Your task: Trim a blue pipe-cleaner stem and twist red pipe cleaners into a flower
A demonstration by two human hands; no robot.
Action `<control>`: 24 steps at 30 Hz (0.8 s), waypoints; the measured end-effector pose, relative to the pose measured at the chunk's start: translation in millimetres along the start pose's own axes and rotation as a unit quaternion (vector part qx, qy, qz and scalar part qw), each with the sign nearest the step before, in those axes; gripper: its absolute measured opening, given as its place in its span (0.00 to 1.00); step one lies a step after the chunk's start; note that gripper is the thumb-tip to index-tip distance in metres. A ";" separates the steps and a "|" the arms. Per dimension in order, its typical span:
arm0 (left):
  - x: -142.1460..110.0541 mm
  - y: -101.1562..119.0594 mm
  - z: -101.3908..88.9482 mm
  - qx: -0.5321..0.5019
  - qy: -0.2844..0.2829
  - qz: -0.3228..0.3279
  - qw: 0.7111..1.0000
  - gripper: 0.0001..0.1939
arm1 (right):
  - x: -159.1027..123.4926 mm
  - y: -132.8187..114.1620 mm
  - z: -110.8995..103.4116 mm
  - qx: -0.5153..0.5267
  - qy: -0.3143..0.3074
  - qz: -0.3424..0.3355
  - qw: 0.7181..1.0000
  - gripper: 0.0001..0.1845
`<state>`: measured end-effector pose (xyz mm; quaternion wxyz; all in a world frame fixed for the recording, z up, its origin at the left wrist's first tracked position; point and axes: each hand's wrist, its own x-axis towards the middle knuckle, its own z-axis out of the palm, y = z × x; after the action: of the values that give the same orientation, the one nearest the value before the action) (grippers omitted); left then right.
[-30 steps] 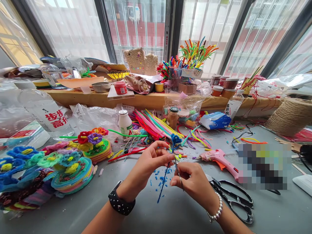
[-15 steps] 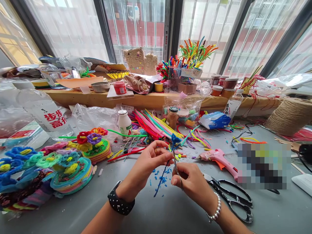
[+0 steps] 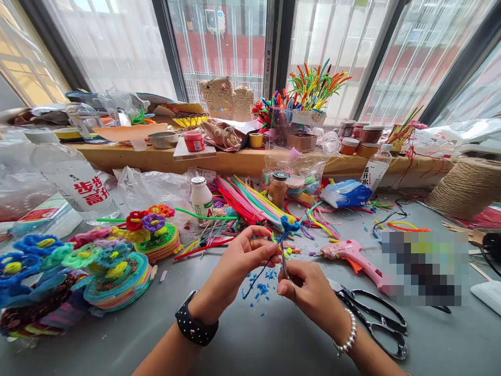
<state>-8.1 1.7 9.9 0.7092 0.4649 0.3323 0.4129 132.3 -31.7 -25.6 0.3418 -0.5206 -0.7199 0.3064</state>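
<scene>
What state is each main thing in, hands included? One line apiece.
left hand: pinching the blue chenille stem
right hand: gripping small metal scissors
blue chenille stem: looped at top, tail bent
small metal scissors: roughly upright, open or shut unclear
blue trimmings: scattered on gray table
black-handled scissors: lying flat, partly hidden
pink glue gun: lying on its side
white bottle: upright, capped
glass jar: upright, lidded
</scene>
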 end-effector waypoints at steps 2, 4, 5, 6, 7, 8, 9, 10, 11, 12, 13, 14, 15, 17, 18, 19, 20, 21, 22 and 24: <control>0.1 0.0 -0.5 -0.005 0.005 0.003 1.000 0.13 | 0.4 -0.3 -0.1 -0.001 -0.001 -0.001 1.000 0.34; 0.2 0.0 -0.9 -0.010 0.011 0.006 1.000 0.13 | 0.7 -0.5 -0.1 0.000 -0.001 -0.003 1.000 0.34; 0.3 -0.1 -1.1 -0.011 0.012 0.006 1.000 0.13 | 0.8 -0.6 -0.1 0.000 -0.001 -0.004 1.000 0.34; 0.3 -0.1 -1.2 -0.012 0.012 0.005 1.000 0.13 | 0.8 -0.7 -0.1 0.001 0.002 -0.005 1.000 0.34; 0.3 -0.1 -1.2 -0.013 0.012 0.003 1.000 0.13 | 0.8 -0.7 -0.1 0.001 0.005 -0.007 1.000 0.33; 0.3 -0.1 -1.1 -0.013 0.011 0.002 1.000 0.13 | 0.8 -0.6 0.0 -0.001 0.010 -0.008 1.000 0.33; 0.3 0.0 -1.0 -0.013 0.010 0.000 1.000 0.13 | 0.8 -0.5 0.1 -0.003 0.018 -0.008 1.000 0.32; 0.3 0.1 -0.8 -0.013 0.010 -0.002 1.000 0.13 | 0.9 -0.4 0.2 -0.004 0.027 -0.007 1.000 0.31; 0.2 0.2 -0.6 -0.012 0.010 -0.004 1.000 0.13 | 1.0 -0.2 0.4 -0.004 0.035 -0.004 0.999 0.30; 0.1 0.4 -0.5 -0.011 0.011 -0.005 1.000 0.13 | 1.1 0.1 0.6 -0.004 0.043 -0.001 0.999 0.29; 0.1 0.5 -0.4 -0.010 0.011 -0.005 1.000 0.13 | 1.2 0.3 0.8 -0.004 0.050 0.002 0.999 0.29; 0.0 0.6 -0.3 -0.009 0.012 -0.005 1.000 0.13 | 1.3 0.6 1.0 -0.004 0.055 0.004 0.998 0.28; 0.0 0.7 -0.2 -0.007 0.015 -0.004 1.000 0.13 | 1.3 0.7 1.3 -0.006 0.057 0.005 0.998 0.28; 0.1 0.8 -0.1 -0.002 0.020 -0.003 1.000 0.14 | 1.2 0.9 1.7 -0.010 0.058 0.005 0.998 0.27; 0.2 0.8 -0.1 0.001 0.022 -0.001 1.000 0.14 | 1.1 0.9 1.9 -0.010 0.056 0.005 0.998 0.28; 0.3 0.8 -0.1 0.005 0.022 0.001 1.000 0.14 | 0.9 0.8 2.0 -0.008 0.053 0.006 0.999 0.28; 0.4 0.6 -0.1 0.008 0.021 0.004 1.000 0.14 | 0.7 0.6 2.1 -0.003 0.047 0.006 0.999 0.29; 0.5 0.4 -0.2 0.011 0.019 0.008 1.000 0.14 | 0.6 0.3 2.2 0.003 0.039 0.005 0.999 0.29; 0.6 0.2 -0.3 0.014 0.018 0.011 1.000 0.14 | 0.5 0.0 2.2 0.009 0.029 0.003 1.000 0.30; 0.7 -0.3 -0.5 0.019 0.016 0.015 1.000 0.14 | 0.4 -0.7 2.0 0.016 0.012 -0.001 1.000 0.32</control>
<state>-8.1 2.5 9.3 0.6887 0.4764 0.3446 0.4242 130.3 -31.6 -26.1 0.3586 -0.5180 -0.7115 0.3111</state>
